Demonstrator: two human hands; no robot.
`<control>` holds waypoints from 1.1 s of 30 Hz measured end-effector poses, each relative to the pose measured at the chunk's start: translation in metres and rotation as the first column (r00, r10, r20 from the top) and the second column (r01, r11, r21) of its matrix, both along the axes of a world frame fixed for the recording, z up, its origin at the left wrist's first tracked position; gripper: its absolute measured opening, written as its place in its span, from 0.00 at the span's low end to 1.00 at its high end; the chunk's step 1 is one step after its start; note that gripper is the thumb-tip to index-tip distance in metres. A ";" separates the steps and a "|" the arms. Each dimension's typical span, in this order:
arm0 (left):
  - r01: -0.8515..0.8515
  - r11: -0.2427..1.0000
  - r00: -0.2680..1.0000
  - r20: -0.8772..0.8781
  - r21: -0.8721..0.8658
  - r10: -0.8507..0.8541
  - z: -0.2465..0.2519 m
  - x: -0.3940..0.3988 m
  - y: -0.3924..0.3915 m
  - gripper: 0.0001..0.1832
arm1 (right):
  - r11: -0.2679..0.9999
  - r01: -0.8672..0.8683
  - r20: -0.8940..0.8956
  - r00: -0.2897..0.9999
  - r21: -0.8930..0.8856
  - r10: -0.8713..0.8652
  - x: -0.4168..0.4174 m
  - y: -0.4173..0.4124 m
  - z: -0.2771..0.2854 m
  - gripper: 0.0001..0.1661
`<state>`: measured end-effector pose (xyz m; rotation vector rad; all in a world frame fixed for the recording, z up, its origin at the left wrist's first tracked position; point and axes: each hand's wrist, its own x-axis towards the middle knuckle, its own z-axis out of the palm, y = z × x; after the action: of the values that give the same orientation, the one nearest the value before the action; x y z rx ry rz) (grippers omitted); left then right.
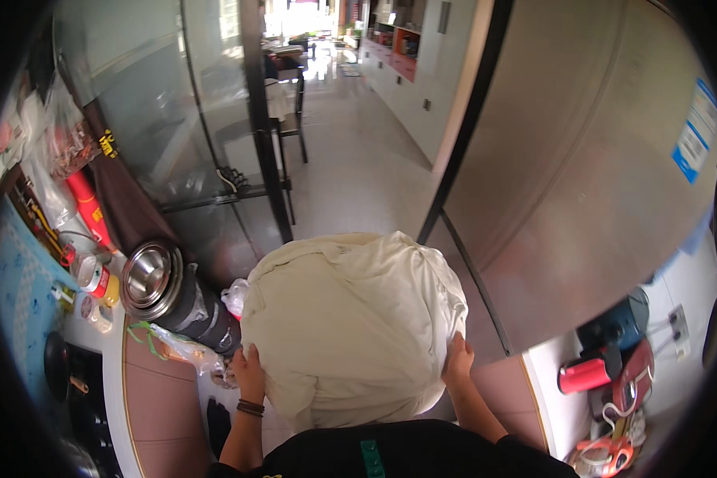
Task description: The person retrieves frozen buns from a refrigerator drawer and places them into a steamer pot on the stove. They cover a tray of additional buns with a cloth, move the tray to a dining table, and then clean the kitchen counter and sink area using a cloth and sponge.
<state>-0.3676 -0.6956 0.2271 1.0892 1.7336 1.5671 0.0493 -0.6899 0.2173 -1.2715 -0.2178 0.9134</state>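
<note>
A wide, rounded bundle covered in cream cloth (346,328) is held in front of my body, close to my black top. My left hand (250,373) grips its left side, with a dark band around the wrist. On the opposite side my right hand (457,358) grips the cloth, thumb pointing up. Folds gather near the bundle's upper right edge. Most fingers of both hands are hidden behind it, and what lies beneath the cloth cannot be seen.
Ahead, a doorway leads to a tiled floor (358,137) with a chair (293,122). Nested steel bowls (149,278) stand left, near a gas stove (86,406). A large metallic appliance panel (549,167) rises at right, above a counter with a red kettle (585,373).
</note>
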 end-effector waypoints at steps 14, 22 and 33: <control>0.064 0.996 0.997 0.049 -0.059 -0.061 -0.001 0.006 0.250 0.11 | 0.999 0.034 0.022 0.999 0.042 -0.035 0.012 0.215 0.019 0.23; 0.011 0.995 0.998 -0.055 -0.098 -0.016 -0.004 0.065 0.421 0.15 | 0.989 -0.073 0.009 0.997 0.126 0.072 0.068 0.414 0.021 0.24; -0.226 0.974 0.969 0.100 -0.012 0.226 0.025 0.132 0.600 0.14 | 0.943 -0.327 0.022 0.945 0.060 0.326 0.119 0.682 0.061 0.30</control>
<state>-0.2360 -0.0955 0.2523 0.8186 1.8410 1.7256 0.1683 -0.0078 0.2782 -1.2023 -0.4745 1.1726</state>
